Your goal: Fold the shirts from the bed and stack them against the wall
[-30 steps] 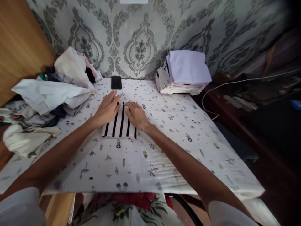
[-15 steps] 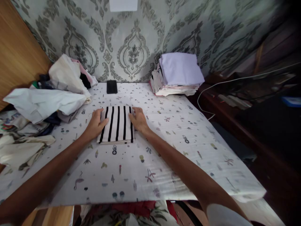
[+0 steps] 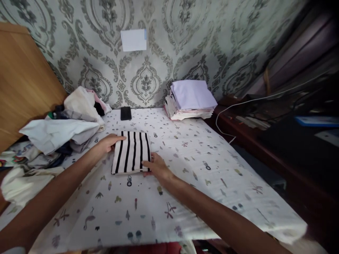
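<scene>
A folded white cloth with black stripes [image 3: 132, 151] lies near the middle of the patterned white sheet [image 3: 201, 197]. My left hand [image 3: 110, 141] grips its far left edge, thumb on top and fingers underneath. At the near right corner my right hand [image 3: 156, 167] pinches the cloth, thumb over the top and some fingers beneath. The cloth looks flat, with its layers neatly stacked. Whether it is lifted off the sheet I cannot tell.
A rumpled heap of clothes [image 3: 58, 130] spreads along the left beside a wooden panel [image 3: 26, 84]. By the wall lies a black phone-like object [image 3: 126, 113]. A folded stack topped with lilac cloth [image 3: 194, 95] stands back right. A white cable [image 3: 251, 100] hangs at right.
My right hand has slid from the cloth's far right side to its near right corner. My left hand has shifted to the far left edge. Both now grip it. The camera view has tilted up.
</scene>
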`<state>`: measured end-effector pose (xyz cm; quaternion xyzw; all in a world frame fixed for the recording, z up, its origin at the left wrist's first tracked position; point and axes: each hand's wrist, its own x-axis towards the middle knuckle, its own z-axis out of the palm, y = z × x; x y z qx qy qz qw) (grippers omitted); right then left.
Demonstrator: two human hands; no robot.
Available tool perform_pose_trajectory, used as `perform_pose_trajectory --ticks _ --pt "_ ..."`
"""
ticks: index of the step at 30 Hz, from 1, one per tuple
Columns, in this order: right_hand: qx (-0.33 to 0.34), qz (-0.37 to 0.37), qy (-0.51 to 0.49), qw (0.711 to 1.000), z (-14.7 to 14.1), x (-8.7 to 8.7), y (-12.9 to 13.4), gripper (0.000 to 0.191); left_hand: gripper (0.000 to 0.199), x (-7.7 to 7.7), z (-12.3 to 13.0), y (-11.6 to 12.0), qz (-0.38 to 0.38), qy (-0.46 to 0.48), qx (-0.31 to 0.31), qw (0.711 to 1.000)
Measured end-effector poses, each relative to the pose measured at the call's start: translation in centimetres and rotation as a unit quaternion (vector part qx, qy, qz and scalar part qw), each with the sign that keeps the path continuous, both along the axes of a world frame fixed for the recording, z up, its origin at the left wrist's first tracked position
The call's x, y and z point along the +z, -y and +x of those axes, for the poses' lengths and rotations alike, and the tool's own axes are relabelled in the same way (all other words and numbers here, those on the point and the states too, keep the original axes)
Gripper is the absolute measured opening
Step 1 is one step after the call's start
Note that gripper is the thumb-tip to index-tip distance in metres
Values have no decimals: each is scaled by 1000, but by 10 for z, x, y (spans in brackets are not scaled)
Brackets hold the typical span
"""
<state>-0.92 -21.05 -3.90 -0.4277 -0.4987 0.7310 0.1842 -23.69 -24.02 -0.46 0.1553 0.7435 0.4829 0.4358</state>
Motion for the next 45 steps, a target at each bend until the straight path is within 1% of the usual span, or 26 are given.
perform_pose_trajectory --ticks 2,5,7,9,11,12,13,14,16,17,18,20,21,23,25,27,29,31,34,36,38,40,41,42,43,45 --pt "7 17 8 1000 8 8 -10 30 32 1 6 8 -3 20 13 1000" --pt "49 53 -17 997 32 17 -34 28 30 -2 21 39 27 65 21 997" --pt "93 94 -23 991 50 19 -50 29 31 -6 31 67 25 98 -18 995" --pt "117 157 12 980 67 15 -61 29 37 -7 38 93 -20 100 -82 991" --pt "112 212 48 970 81 9 -66 28 44 -5 41 112 -71 33 -135 988" --pt "105 225 53 967 88 5 -66 28 46 -3 41 118 -83 -38 -149 985" --pt "97 225 48 968 94 2 -66 30 47 1 41 121 -80 -131 -154 976" --pt "90 216 35 972 100 -1 -64 32 48 5 43 121 -64 -235 -156 957" --pt "75 195 11 978 111 -4 -62 35 48 13 52 115 -7 -410 -168 897" --pt "67 189 5 980 115 -5 -61 36 46 16 60 108 23 -460 -190 867" --pt "59 189 6 980 117 -5 -60 36 43 17 70 101 53 -485 -224 843" --pt "59 214 33 974 117 -6 -59 36 39 12 93 84 107 -493 -306 807" --pt "60 241 56 967 114 -6 -59 34 38 7 102 76 126 -493 -341 790" --pt "56 311 105 943 107 -7 -58 30 40 -8 114 63 141 -502 -385 762" --pt "48 377 143 914 99 -9 -57 23 43 -24 115 55 132 -517 -402 744" --pt "37 421 166 891 93 -13 -57 19 46 -37 110 53 116 -532 -412 731" --pt "21 440 179 880 91 -16 -57 19 50 -43 105 55 103 -542 -422 720" --pt "6 435 186 881 91 -19 -58 19 53 -44 102 59 89 -545 -432 713" --pt "2 413 200 889 92 -17 -60 18 55 -45 98 64 80 -542 -437 714" --pt "10 399 204 894 92 -13 -59 16 54 -47 91 66 88 -542 -407 730" --pt "17 348 193 917 93 -8 -56 18 54 -49 79 67 101 -537 -337 767" --pt "17 253 164 953 95 -5 -50 26 56 -49 63 66 98 -507 -262 815" --pt "18 202 152 967 96 -4 -47 31 58 -47 55 65 85 -479 -237 841" --pt "23 164 146 975 97 -3 -43 35 61 -44 48 63 64 -445 -223 865" --pt "34 143 148 978 97 -3 -40 37 65 -41 43 61 38 -409 -216 886" --pt "69 154 169 971 95 -3 -34 34 73 -32 37 55 -18 -341 -205 917"
